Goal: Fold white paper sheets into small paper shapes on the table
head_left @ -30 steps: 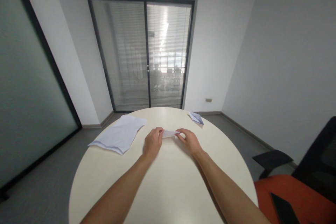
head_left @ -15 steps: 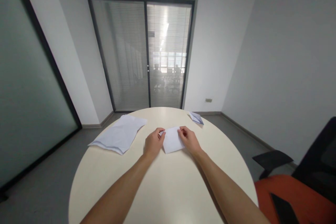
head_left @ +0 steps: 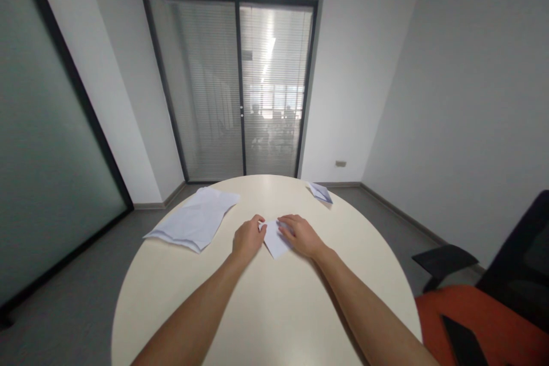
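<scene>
A small white sheet of paper (head_left: 275,244) lies on the table between my hands, one corner pointing toward me. My left hand (head_left: 249,238) pinches its left edge between thumb and fingers. Across the right part of the paper rests my right hand (head_left: 301,235), its fingers stretched out and lying over the sheet. That side of the paper is partly hidden beneath the hand.
The round cream table (head_left: 261,320) carries a stack of white paper sheets (head_left: 195,219) on the left. A folded piece of paper (head_left: 319,193) lies near the far right edge. An orange-seated chair (head_left: 484,320) stands at the right.
My right hand has moved left and flattened from a pinch onto the paper. The paper has turned and shows a smaller area. My left hand has shifted slightly toward me.
</scene>
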{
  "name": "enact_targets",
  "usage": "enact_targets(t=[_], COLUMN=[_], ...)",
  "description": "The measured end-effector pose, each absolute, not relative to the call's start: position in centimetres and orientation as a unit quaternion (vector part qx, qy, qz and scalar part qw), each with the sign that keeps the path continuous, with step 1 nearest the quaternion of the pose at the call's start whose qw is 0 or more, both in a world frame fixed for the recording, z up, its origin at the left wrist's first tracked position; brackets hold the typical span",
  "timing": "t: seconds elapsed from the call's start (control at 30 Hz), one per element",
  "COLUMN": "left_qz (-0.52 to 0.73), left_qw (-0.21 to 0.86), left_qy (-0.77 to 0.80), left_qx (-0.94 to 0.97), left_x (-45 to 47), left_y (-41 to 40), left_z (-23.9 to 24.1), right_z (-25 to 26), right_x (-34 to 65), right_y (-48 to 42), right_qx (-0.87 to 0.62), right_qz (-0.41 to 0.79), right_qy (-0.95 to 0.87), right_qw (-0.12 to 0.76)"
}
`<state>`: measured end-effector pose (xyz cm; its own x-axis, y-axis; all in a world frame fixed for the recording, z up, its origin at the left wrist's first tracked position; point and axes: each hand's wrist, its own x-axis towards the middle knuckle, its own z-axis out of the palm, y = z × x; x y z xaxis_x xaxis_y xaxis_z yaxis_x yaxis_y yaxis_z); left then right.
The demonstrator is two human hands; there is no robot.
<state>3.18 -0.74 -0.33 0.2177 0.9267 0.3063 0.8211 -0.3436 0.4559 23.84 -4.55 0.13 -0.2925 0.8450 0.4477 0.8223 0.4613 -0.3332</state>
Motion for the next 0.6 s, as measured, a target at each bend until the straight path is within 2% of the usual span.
enact_targets(t=[0.13, 0.33, 0.6], left_qz=[0.278, 0.286, 0.236], left_qw=[0.057, 0.056, 0.036], left_qy=[0.547, 0.4, 0.361], left_qx=[0.788, 0.869, 0.901], left_x=[3.0, 3.2, 3.5], left_y=[-0.6, -0.9, -1.7], left_z=[-0.9, -0.9, -0.2], right_z=[-0.4, -0.8, -0.8], right_x=[23.5, 24.0, 25.1], right_y=[-4.7, -4.7, -4.3], right_qx=[-0.483, -0.54, -0.625], right_qz=[0.021, 0.052, -0.014], right_qy=[-0.849, -0.824, -0.757], right_qw=[0.215, 0.16, 0.192])
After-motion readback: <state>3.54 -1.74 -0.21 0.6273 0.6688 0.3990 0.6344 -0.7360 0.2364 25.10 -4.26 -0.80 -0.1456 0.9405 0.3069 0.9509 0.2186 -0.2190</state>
